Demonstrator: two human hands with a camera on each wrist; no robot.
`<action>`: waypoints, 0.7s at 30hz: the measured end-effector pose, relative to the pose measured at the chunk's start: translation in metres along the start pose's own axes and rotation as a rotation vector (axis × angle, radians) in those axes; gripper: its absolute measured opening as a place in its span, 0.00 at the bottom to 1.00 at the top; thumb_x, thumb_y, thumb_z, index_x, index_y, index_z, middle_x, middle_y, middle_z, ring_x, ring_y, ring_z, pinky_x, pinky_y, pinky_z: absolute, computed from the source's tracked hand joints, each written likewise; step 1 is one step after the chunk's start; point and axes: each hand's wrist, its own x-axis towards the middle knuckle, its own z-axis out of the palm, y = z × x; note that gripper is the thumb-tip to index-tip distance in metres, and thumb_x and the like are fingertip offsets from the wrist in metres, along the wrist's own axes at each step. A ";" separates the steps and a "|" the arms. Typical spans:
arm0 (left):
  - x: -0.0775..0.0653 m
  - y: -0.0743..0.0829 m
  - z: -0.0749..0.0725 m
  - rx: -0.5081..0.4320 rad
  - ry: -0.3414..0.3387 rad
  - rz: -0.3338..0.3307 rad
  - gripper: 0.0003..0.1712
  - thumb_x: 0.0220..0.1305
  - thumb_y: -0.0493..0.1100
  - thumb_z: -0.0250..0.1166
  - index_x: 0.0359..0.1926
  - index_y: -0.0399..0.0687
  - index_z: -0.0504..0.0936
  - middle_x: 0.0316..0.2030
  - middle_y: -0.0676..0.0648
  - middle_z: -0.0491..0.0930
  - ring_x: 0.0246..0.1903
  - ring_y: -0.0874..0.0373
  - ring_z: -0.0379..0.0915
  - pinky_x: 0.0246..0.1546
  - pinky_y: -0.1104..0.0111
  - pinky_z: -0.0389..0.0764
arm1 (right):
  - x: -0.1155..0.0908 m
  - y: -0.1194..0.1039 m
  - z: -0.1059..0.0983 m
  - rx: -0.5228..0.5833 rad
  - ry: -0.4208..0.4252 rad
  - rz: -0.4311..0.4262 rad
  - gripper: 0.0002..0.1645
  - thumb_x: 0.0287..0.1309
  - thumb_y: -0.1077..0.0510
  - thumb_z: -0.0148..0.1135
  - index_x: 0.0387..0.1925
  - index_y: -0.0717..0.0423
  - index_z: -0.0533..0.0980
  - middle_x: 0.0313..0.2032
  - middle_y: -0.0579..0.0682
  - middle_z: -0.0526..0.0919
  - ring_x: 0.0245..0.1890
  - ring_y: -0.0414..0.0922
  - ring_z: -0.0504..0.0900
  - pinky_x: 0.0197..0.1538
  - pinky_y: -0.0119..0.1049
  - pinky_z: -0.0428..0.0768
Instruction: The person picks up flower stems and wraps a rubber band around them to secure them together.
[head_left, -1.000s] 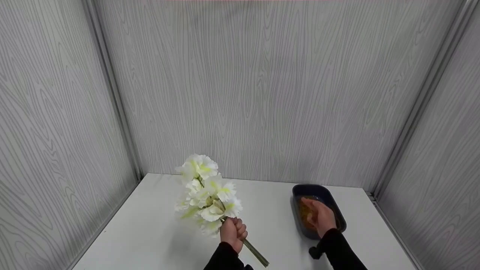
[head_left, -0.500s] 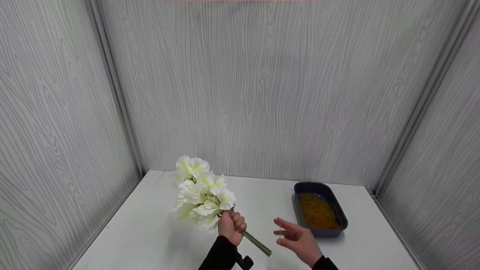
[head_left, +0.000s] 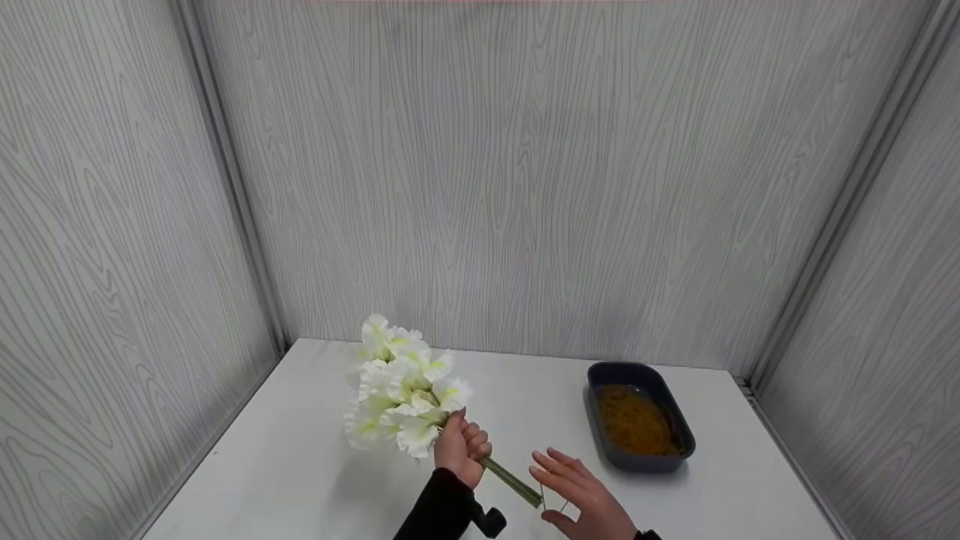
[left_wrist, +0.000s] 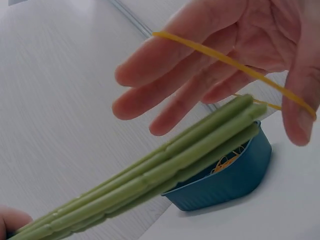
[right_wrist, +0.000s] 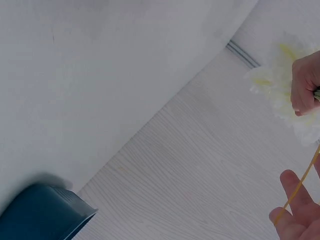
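Note:
My left hand (head_left: 461,454) grips a bunch of white artificial flowers (head_left: 401,386) by its green stems (left_wrist: 150,177), with the blooms up to the left and the cut ends toward lower right. My right hand (head_left: 585,499) is just beyond those ends, fingers and thumb spread apart. A yellow rubber band (left_wrist: 220,57) is stretched between the fingers and thumb of that hand. In the left wrist view the stem tips overlap the band's opening; I cannot tell how far in they reach.
A dark blue plastic box (head_left: 651,463) stands on the right side of the white table (head_left: 277,450), holding a heap of orange-yellow rubber bands (head_left: 634,420). Grey wood-grain panels (head_left: 480,187) enclose the table at the back and both sides.
My right hand has come left from over the box to the stem ends, spreading the rubber band wider on its fingers. The flowers and my left hand have shifted slightly.

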 end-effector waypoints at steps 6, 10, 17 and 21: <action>-0.004 -0.001 0.002 0.031 -0.018 -0.025 0.28 0.72 0.44 0.41 0.12 0.55 0.48 0.12 0.58 0.43 0.10 0.69 0.42 0.14 0.77 0.46 | 0.005 -0.002 0.001 -0.055 -0.040 -0.006 0.46 0.38 0.63 0.76 0.62 0.50 0.68 0.62 0.50 0.71 0.63 0.49 0.69 0.56 0.45 0.75; -0.007 -0.001 0.003 0.035 -0.109 -0.061 0.27 0.71 0.44 0.41 0.12 0.56 0.48 0.12 0.59 0.43 0.10 0.70 0.42 0.14 0.79 0.46 | 0.008 -0.003 0.002 -0.063 -0.035 -0.029 0.48 0.35 0.67 0.76 0.62 0.49 0.68 0.62 0.49 0.71 0.62 0.50 0.69 0.59 0.39 0.73; -0.009 -0.006 0.006 0.014 -0.111 -0.153 0.28 0.72 0.45 0.42 0.13 0.55 0.46 0.12 0.58 0.43 0.10 0.69 0.41 0.13 0.78 0.46 | 0.010 0.002 0.014 0.074 0.055 -0.122 0.43 0.38 0.71 0.73 0.60 0.57 0.69 0.61 0.54 0.71 0.60 0.52 0.71 0.59 0.37 0.72; -0.008 -0.007 0.008 -0.005 -0.095 -0.184 0.28 0.73 0.45 0.42 0.13 0.55 0.46 0.11 0.58 0.44 0.10 0.69 0.41 0.13 0.77 0.45 | 0.004 0.018 0.031 0.156 0.103 -0.170 0.34 0.53 0.65 0.65 0.62 0.60 0.66 0.63 0.57 0.68 0.63 0.52 0.67 0.63 0.35 0.67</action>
